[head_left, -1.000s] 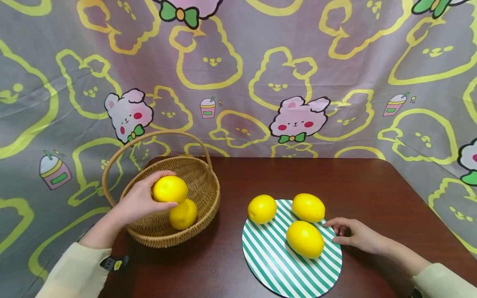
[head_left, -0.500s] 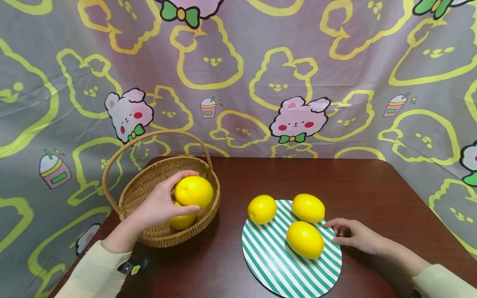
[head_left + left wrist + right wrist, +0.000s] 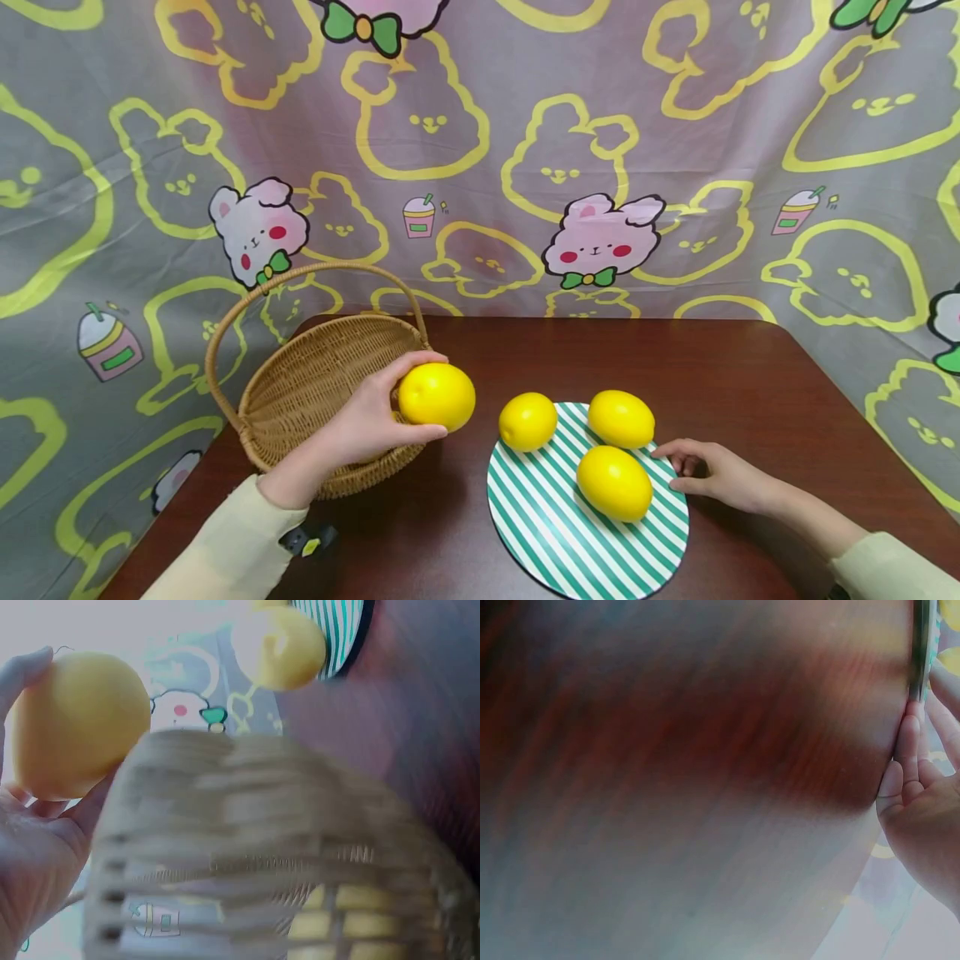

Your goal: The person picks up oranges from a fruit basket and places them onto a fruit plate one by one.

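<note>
My left hand point(image 3: 372, 421) grips a yellow lemon point(image 3: 438, 397) between thumb and fingers, in the air over the right rim of the wicker basket point(image 3: 300, 400). The left wrist view shows the same lemon point(image 3: 82, 724) against the palm, with blurred basket weave point(image 3: 225, 795) in front. Through the gaps in that weave another lemon point(image 3: 349, 922) shows; the hand hides it from the head view. At the right edge of a round green-and-white striped plate point(image 3: 547, 521), my right hand point(image 3: 716, 477) holds the rim with thumb and index finger, the other fingers curled.
On the plate lie three lemons: one at the back left point(image 3: 528, 422), one at the back right point(image 3: 621, 418) and one in front point(image 3: 615, 483). The basket's tall handle point(image 3: 322, 267) arches above it. Behind the brown table point(image 3: 510, 350) hangs a patterned cloth point(image 3: 480, 125).
My left hand has carried its lemon rightward from over the basket's middle past its right rim, towards the plate. My right hand, the plate and its lemons have stayed put.
</note>
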The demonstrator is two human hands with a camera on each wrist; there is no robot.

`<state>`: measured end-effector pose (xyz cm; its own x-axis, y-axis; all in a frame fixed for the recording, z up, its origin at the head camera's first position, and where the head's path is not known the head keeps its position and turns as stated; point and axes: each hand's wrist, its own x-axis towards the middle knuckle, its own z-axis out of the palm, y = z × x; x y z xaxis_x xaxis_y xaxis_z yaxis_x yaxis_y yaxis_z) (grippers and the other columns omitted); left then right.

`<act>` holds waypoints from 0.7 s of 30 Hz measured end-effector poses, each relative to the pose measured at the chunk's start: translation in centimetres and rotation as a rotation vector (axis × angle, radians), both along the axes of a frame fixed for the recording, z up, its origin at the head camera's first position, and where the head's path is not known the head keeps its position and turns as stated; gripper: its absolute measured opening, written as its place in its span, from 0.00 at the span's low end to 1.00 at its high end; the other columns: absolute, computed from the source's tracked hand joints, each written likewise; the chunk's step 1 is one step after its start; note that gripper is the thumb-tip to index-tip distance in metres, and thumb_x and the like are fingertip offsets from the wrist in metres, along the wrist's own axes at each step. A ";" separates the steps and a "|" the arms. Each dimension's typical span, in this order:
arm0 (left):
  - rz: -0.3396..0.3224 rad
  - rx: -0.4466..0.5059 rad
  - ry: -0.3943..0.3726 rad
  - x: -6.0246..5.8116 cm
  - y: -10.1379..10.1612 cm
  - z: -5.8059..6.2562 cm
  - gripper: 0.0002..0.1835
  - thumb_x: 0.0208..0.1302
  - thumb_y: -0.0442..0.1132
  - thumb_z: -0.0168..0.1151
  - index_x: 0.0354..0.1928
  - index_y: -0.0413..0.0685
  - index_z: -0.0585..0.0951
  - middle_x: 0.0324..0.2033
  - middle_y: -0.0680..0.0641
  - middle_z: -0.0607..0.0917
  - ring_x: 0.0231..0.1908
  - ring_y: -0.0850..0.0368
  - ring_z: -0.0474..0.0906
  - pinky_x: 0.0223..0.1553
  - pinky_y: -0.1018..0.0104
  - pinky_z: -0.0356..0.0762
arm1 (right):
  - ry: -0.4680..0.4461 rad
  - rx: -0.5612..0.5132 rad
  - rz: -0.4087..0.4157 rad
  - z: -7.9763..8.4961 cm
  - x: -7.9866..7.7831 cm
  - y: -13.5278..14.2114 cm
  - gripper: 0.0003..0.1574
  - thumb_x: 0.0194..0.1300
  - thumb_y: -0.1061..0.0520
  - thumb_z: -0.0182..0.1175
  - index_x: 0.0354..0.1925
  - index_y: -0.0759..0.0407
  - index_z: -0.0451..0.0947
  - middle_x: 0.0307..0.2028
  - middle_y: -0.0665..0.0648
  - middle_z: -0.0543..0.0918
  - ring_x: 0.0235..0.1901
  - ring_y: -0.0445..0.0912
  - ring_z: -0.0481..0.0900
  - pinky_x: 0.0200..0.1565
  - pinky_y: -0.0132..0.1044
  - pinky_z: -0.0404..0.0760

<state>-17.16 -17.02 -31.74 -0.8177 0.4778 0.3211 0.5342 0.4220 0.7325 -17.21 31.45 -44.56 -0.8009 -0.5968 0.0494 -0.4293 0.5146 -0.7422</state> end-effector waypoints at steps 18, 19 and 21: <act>-0.210 0.011 -0.141 0.3 5.6 -3.5 0.41 0.47 0.42 0.79 0.64 0.55 0.69 0.54 0.59 0.75 0.48 0.58 0.74 0.49 0.60 0.76 | -0.002 -0.001 0.004 0.2 0.0 -0.1 0.23 0.64 0.60 0.64 0.56 0.65 0.74 0.34 0.48 0.74 0.31 0.41 0.72 0.32 0.31 0.73; -0.219 0.004 -0.146 0.4 5.9 -3.7 0.41 0.47 0.43 0.79 0.64 0.54 0.69 0.54 0.59 0.75 0.48 0.58 0.74 0.49 0.60 0.76 | -0.001 0.001 0.003 0.2 0.0 -0.1 0.23 0.64 0.60 0.64 0.56 0.66 0.74 0.34 0.48 0.74 0.31 0.40 0.72 0.32 0.31 0.73; -0.234 -0.008 -0.144 0.5 6.3 -4.3 0.41 0.48 0.43 0.78 0.64 0.53 0.68 0.54 0.58 0.75 0.49 0.58 0.74 0.49 0.61 0.76 | -0.003 0.009 -0.004 0.2 0.0 -0.1 0.23 0.64 0.59 0.65 0.56 0.65 0.75 0.34 0.48 0.74 0.31 0.40 0.72 0.32 0.31 0.73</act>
<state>-16.67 -10.73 -36.02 -0.7216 0.6612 0.2054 0.5087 0.3050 0.8051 -17.18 31.34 -44.32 -0.8033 -0.5941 0.0416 -0.4248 0.5225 -0.7393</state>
